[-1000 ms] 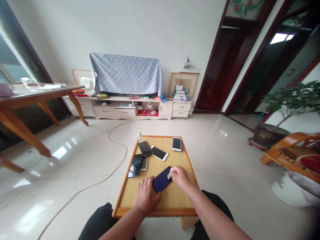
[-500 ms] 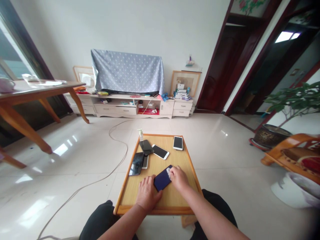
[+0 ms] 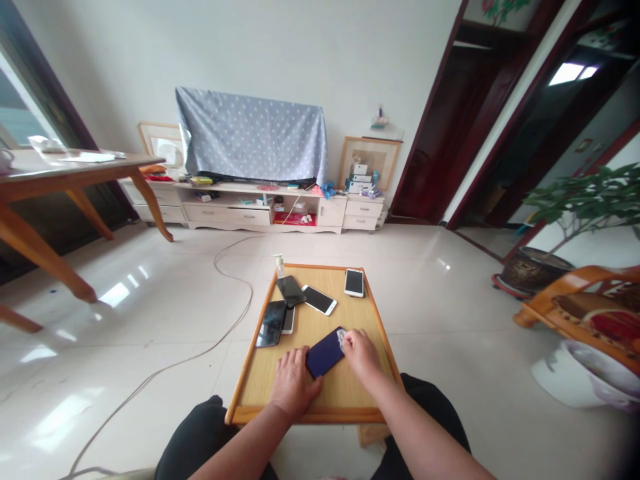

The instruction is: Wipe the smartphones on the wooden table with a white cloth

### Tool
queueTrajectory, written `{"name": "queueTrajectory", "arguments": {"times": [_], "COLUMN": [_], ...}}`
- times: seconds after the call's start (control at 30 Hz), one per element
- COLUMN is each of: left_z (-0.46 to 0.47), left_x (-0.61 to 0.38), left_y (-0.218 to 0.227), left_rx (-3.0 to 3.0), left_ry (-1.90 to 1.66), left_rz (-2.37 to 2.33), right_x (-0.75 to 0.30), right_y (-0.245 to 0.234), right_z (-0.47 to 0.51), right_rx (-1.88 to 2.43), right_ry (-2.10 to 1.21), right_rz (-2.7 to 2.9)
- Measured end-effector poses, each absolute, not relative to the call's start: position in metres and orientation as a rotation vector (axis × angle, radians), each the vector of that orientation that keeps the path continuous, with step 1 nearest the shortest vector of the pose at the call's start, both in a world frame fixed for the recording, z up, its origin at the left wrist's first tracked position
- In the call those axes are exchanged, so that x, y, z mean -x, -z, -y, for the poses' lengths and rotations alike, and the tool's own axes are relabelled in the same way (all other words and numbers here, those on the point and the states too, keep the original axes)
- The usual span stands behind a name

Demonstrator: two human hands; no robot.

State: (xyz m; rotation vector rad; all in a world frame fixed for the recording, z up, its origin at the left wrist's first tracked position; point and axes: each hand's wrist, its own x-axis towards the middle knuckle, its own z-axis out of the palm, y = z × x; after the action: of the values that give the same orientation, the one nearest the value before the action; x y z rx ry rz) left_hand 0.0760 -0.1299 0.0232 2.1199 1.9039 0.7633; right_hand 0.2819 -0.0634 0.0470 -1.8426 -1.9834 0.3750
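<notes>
A dark blue phone lies at a slant on the small wooden table, its plain side up. My left hand holds the phone's near left end, with fingers at the end and the thumb along the lower edge. Pinched in the closed fingers of my right hand is a crumpled white wipe, pressed on the phone's upper right end. Farther up the table are a white phone, another white phone and a black phone. A dark glossy phone partly covers a white one.
A small pump bottle stands at the table's far left corner. Raised wooden edging runs round the tabletop. A cable trails over the floor on the left. To the right stand a white bucket and a wooden chair.
My right hand and the wipe have shifted slightly toward the phone's upper right end. My left hand keeps its place on the phone. The whole view has moved a little.
</notes>
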Motion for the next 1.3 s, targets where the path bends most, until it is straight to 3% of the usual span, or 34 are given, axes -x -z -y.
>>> {"name": "queueTrajectory", "arguments": {"times": [0.33, 0.53, 0.83, 1.1, 1.3], "left_z": [0.131, 0.132, 0.130, 0.130, 0.129], "left_x": [-0.072, -0.071, -0.069, -0.070, -0.068], "left_y": [-0.023, -0.024, -0.018, -0.022, -0.019], "left_rx": [-2.082, -2.071, -2.063, -2.056, -2.035], "left_ry": [-0.748, -0.746, -0.781, -0.758, -0.781], "left_rz": [-1.876, -1.890, -1.870, -1.894, -1.873], "right_x": [-0.232, -0.276, -0.222, -0.257, -0.201], "right_y": [-0.036, -0.051, -0.040, -0.053, -0.042], "right_z": [0.102, 0.061, 0.095, 0.048, 0.090], "right_rx": [1.649, 1.941, 1.736, 1.965, 1.719], "right_ry": [-0.530, -0.432, -0.604, -0.484, -0.525], "right_rz": [2.171, 1.922, 2.191, 1.992, 2.188]}}
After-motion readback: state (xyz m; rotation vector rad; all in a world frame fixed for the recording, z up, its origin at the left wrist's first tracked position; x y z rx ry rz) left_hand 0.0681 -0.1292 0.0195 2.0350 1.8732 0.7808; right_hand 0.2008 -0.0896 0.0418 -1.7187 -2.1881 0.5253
